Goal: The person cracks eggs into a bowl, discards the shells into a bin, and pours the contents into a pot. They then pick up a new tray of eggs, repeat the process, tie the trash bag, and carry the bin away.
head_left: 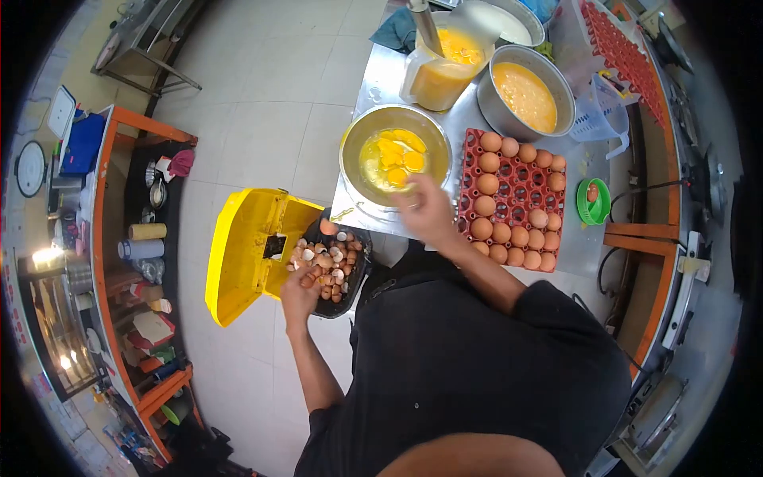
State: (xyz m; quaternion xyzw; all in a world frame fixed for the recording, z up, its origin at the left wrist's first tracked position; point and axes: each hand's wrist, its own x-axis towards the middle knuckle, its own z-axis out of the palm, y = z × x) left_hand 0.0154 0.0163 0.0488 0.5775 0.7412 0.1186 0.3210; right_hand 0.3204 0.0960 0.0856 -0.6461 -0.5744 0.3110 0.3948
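Fingers point(409, 197) of right hand point(427, 213) reach bowl point(348, 141) on steel table point(376, 78) beside tiled floor point(270, 95).

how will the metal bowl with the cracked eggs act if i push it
The metal bowl would probably slide easily on the smooth steel table. Its raw eggs would likely slosh, so a quick shove might spill.

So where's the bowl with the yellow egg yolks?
In the head view, the bowl sits on the metal table, just left of the red egg tray, with the right hand at its near edge.
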